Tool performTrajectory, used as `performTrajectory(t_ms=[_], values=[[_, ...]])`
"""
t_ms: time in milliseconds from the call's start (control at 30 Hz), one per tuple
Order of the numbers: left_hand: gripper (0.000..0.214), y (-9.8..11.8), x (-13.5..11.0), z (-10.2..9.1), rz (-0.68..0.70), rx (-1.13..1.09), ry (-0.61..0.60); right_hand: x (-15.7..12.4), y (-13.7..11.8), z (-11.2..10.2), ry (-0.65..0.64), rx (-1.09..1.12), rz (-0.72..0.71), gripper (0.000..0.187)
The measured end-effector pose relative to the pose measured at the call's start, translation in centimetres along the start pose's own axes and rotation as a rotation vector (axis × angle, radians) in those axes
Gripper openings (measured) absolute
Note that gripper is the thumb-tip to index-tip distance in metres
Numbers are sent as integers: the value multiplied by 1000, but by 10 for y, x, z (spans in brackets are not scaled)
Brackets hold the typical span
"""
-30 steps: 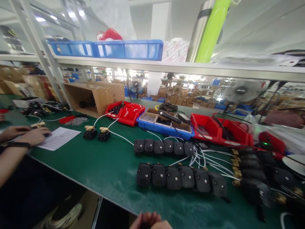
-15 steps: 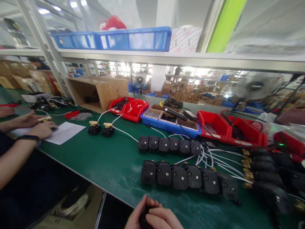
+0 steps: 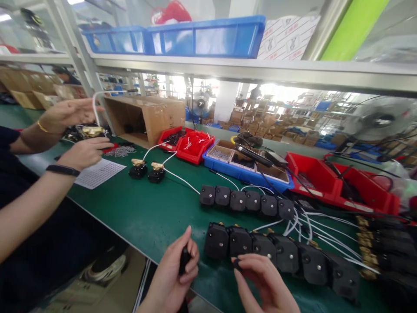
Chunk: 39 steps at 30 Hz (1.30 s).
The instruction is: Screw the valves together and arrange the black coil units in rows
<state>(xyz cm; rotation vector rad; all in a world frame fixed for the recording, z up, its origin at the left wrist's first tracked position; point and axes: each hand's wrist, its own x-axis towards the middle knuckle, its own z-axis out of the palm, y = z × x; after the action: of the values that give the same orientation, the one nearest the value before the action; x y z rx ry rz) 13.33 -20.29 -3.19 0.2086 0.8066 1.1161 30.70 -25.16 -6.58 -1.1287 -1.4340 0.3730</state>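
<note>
No text can be read: the white carton (image 3: pixel 286 39) on the shelf bears red printed emblems too blurred to make out, the cardboard box (image 3: pixel 153 117) shows a small illegible mark, and the white sheet (image 3: pixel 97 173) carries only a fine grid.

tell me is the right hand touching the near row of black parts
Touching. The head view shows the right hand with its fingertips against the front edge of the near row of black parts, a small black piece pinched there. The left hand holds another black piece, apart from the row.
</note>
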Motion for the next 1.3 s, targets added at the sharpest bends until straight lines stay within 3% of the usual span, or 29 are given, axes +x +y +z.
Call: performTrajectory(t_ms=[133, 200, 333, 467, 733, 867, 967, 1133, 1300], values=[[55, 17, 12, 6, 24, 37, -15, 19, -9, 14, -18, -217, -118, 11], [59, 19, 23, 5, 64, 194, -55, 26, -14, 23, 9, -239, -126, 11], [53, 13, 46, -1, 191, 566, -31, 38, -17, 36, -64, -282, -280, 15], [54, 6, 57, -3, 156, 842, -129, 45, -15, 42, -86, -310, -335, 11], [52, -2, 54, -2, 113, 813, -148, 43, -9, 36, -142, -406, -385, 18], [50, -8, 52, -3, 120, 791, -129, 39, -11, 33, -166, -409, -330, 10], [50, -11, 50, -2, 143, 775, -113, 34, -11, 41, -119, -416, -293, 5], [49, -11, 48, 0, 172, 751, -107, 26, -10, 60, 98, -382, -221, 20], [50, -9, 47, 0, 173, 748, -112, 24, -13, 63, 121, -362, -186, 20]])
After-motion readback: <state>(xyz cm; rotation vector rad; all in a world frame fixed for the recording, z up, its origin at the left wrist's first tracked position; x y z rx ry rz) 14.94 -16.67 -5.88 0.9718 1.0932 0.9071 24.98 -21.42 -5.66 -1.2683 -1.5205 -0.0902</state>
